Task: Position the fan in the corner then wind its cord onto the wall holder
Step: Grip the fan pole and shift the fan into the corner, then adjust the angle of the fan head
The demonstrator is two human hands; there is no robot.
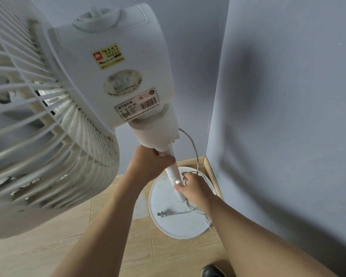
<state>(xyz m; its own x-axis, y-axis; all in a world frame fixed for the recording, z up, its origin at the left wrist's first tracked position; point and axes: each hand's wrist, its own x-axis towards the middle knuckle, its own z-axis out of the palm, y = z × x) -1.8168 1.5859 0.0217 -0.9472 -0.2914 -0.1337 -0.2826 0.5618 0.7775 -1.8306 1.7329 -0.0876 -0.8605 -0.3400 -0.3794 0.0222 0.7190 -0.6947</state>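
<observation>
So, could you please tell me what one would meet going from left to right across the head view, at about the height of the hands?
Fan grille → left hand gripping the pole → right hand on the cord → skirting board → grey wall.

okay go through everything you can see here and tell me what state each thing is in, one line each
fan: upright on its round base, set in the wall corner.
pole: gripped by both hands.
left hand: curled round the upper pole.
right hand: holding the lower pole, cord loops against its fingers.
cord: unwound, hanging slack.
plug: unplugged, lying on the base.
</observation>
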